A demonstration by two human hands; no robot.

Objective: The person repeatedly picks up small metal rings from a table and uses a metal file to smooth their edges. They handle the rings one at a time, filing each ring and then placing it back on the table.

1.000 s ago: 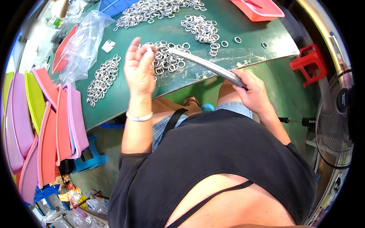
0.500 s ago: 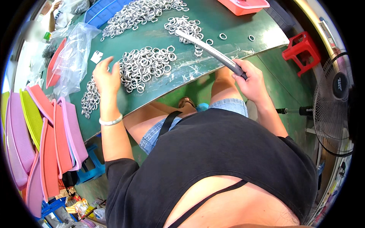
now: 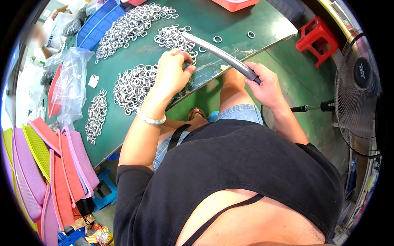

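My right hand [image 3: 266,84] is closed round the dark handle of a ring mandrel [image 3: 219,52], a long tapered silver rod. Its thin tip points up and left over a small heap of metal rings [image 3: 168,36]. Just below that heap, at the table's near edge, my left hand [image 3: 174,71] curls its fingers toward the thumb; what lies between them is hidden. Beside this wrist spreads a larger heap of rings [image 3: 133,88]. Farther left lies a narrow heap of smaller rings [image 3: 96,117], and a long ring heap [image 3: 131,26] stretches across the far side.
On the green table [image 3: 246,20] stand a blue crate [image 3: 96,26] and a red tray [image 3: 238,3]. A clear plastic bag [image 3: 74,82] hangs at the left edge above stacked coloured baskets [image 3: 61,184]. A fan [image 3: 357,86] and red stool [image 3: 318,39] are at right.
My left hand has moved right, from the left side of the larger heap to below the small heap, its fingers now more curled. The mandrel stays in my right hand; the view has shifted slightly.
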